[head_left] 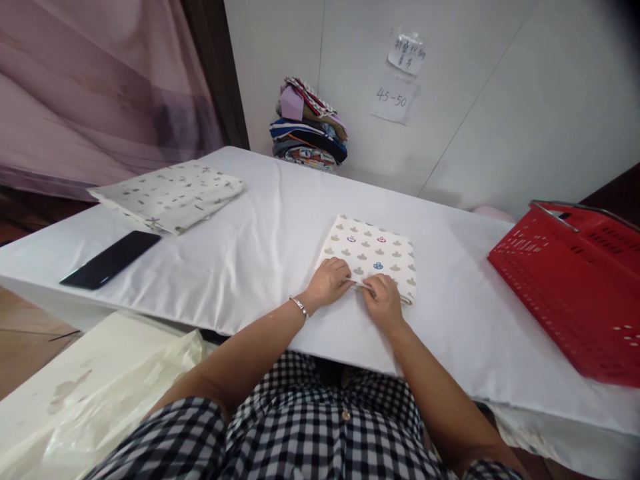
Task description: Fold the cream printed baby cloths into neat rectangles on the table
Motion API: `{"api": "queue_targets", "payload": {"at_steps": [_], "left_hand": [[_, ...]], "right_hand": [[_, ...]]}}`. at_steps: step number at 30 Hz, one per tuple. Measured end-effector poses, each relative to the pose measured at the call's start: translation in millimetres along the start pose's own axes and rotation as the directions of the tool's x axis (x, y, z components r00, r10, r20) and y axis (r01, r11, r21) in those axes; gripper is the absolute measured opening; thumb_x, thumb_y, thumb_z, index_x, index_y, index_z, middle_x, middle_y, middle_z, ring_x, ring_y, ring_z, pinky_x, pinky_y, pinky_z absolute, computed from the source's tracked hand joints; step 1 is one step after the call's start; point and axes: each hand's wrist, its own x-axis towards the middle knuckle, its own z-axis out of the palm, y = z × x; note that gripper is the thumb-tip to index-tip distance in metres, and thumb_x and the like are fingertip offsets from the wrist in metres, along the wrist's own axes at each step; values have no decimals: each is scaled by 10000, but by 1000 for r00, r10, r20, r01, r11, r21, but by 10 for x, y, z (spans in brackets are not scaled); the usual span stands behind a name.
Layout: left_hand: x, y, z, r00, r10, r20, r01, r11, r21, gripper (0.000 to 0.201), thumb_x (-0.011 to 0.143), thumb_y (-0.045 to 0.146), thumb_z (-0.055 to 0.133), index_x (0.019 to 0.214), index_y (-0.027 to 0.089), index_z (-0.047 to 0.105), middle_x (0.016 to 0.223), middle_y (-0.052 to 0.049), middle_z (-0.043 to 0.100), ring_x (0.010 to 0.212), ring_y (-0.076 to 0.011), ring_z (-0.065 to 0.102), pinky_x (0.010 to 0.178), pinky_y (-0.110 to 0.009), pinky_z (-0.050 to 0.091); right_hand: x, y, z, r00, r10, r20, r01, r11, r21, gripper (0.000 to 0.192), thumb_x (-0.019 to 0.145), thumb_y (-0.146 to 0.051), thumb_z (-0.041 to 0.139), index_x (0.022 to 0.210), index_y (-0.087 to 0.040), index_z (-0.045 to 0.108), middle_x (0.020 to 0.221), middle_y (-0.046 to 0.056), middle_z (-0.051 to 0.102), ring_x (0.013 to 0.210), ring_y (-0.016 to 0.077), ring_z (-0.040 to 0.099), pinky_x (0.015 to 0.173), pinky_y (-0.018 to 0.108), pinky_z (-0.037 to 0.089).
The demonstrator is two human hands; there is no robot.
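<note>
The folded cloth [365,252] lies on the bench [270,267] right in front of you, a little right of the middle, its near edge under your fingers. Your left hand [327,281] and right hand [384,301] meet it there just beside each other, and each grip looks closed in a light pinch on that edge, thumb and fingertips together with only thin fabric between. To work that edge well, I would pinch all the layers evenly, draw the two hands gently apart until the edge runs straight, then press it flat from the middle outward; the corner at the near right, where the layers show, probably wants squaring most. Pulling hard with one hand alone could skew the folds. The print, grey motifs with a few in blue and red, carries no words that I can make out, and its rows might help you judge straightness. Farther left lie another patterned cloth [175,193] and a dark flat slab [111,260] (a phone, by the look of it), with no brand readable; nor do I see a label on the red basket [560,287] at the right. On the far wall, the lower paper [393,100] reads "45-50", while the upper paper [407,55] bears handwritten characters too blurred for me to read surely.
</note>
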Motion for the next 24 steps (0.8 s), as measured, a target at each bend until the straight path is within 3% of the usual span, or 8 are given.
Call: {"api": "queue_targets", "payload": {"at_steps": [4,10,19,24], "left_hand": [[-9,8,-6,1000,-12,8,12,1000,-4,97,836,280,589,830,188,562,850,-42,589,862,-197,516,764,-347,408],[-41,-17,17,998,51,28,-51,999,16,206,844,265,582,1040,206,593,1011,-52,607,970,-210,519,831,-359,394],[-2,0,5,999,12,40,-14,999,42,104,842,286,591,832,183,588,852,-43,601,861,-200,517,764,-344,402],[-25,-6,1,999,40,33,-41,999,23,133,832,274,596,938,194,595,952,-54,604,940,-208,515,806,-356,399]], "right_hand": [[-1,1,5,1000,-7,-10,7,1000,6,108,832,-169,544,892,-195,630,862,48,593,819,198,507,748,342,397],[12,2,2,999,-33,7,33,999,-29,143,847,-172,534,944,-183,637,870,58,585,823,206,505,742,343,395],[19,16,11,1000,-19,-6,19,1000,-9,100,825,-141,529,826,-198,610,806,38,568,779,192,495,707,330,385],[7,10,17,1000,-21,-5,21,1000,-14,91,837,-157,529,843,-198,609,822,42,570,795,197,496,722,340,391]]}}
